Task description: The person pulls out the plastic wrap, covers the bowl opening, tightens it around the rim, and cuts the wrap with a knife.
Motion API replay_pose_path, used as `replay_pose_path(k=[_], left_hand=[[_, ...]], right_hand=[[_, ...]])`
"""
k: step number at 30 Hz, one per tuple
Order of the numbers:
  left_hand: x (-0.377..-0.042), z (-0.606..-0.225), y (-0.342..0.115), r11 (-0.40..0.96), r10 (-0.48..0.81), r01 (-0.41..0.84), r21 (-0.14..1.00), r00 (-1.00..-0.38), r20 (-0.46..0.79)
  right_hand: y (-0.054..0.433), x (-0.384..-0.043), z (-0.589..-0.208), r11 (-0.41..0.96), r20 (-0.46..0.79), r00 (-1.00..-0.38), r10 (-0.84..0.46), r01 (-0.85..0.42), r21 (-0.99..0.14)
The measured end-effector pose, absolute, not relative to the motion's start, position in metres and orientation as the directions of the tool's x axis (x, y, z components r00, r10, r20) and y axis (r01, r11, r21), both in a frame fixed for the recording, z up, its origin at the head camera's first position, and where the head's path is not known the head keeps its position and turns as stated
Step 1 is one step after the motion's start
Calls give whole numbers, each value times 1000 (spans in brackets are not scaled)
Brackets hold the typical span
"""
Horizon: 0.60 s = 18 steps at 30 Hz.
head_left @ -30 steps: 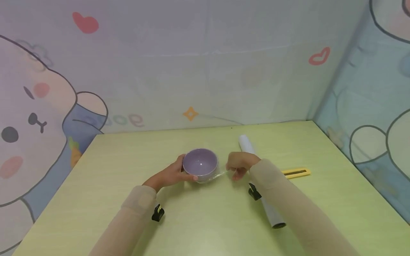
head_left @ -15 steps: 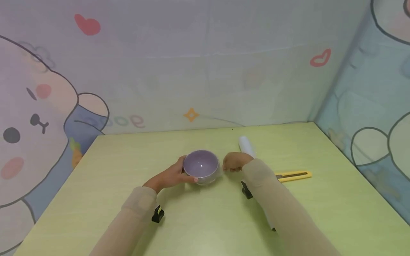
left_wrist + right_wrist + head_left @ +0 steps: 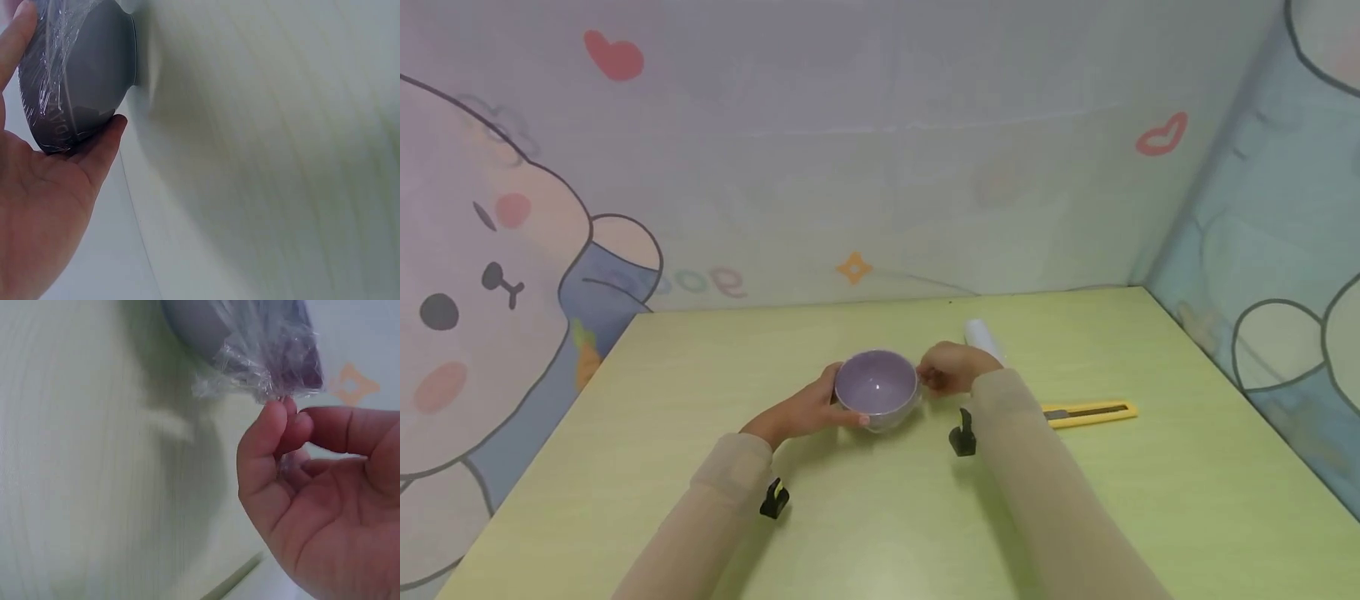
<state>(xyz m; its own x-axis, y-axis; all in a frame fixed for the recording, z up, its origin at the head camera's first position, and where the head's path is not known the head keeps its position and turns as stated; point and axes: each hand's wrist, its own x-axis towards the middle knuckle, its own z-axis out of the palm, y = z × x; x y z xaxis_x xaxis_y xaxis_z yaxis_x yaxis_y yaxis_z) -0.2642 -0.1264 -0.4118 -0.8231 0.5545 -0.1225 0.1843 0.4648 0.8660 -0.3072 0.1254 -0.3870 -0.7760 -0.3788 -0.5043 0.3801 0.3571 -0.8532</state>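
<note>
A purple bowl (image 3: 877, 382) stands mid-table in the head view, with clear plastic wrap (image 3: 269, 369) gathered around its side in the right wrist view. My left hand (image 3: 808, 407) grips the bowl from the left, thumb near the rim. In the left wrist view, the wrinkled wrap (image 3: 53, 75) shows on the bowl's outside, and the fingers support it by the wall. At the bowl's right side, my right hand (image 3: 955, 368) pinches a bunched end of the wrap between thumb and fingers. Whether the bowl's foot touches the table, I cannot tell.
A yellow utility knife (image 3: 1090, 413) lies right of my right forearm, its left end hidden by the sleeve. Behind the right hand, a white roll (image 3: 983, 337) shows only its far end. The light wooden table (image 3: 715, 358) meets a printed cloth backdrop (image 3: 775, 167).
My right hand has moved left to the bowl's side, where it pinches the wrap; the stretched strand seen earlier has shortened. My left hand keeps its hold on the bowl.
</note>
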Motion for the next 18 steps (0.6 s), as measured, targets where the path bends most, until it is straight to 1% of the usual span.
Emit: replay_pose_path(k=[2, 5, 9, 12, 15, 16, 18], left_hand=[[-265, -411, -126, 467, 549, 183, 865, -827, -122], [-266, -410, -127, 466, 548, 181, 866, -827, -123], [-266, -410, -127, 464, 555, 183, 867, -823, -123], [-266, -410, -126, 462, 554, 180, 869, -823, -124], [-264, -410, -126, 458, 545, 164, 873, -828, -130], [-263, -410, -126, 455, 545, 162, 875, -828, -130], [-263, -411, -125, 442, 557, 169, 881, -822, -122]], right_hand=[[124, -307, -387, 394, -491, -794, -358, 348, -851], [120, -306, -390, 485, -451, -836, -311, 269, -832], [113, -305, -396, 622, -369, -896, -245, 147, -769], [107, -306, -399, 726, -292, -941, -172, 80, -683], [102, -308, -403, 791, -241, -965, -103, 67, -609], [101, -308, -404, 795, -233, -969, -81, 78, -602], [99, -307, -407, 769, -234, -971, -57, 107, -630]])
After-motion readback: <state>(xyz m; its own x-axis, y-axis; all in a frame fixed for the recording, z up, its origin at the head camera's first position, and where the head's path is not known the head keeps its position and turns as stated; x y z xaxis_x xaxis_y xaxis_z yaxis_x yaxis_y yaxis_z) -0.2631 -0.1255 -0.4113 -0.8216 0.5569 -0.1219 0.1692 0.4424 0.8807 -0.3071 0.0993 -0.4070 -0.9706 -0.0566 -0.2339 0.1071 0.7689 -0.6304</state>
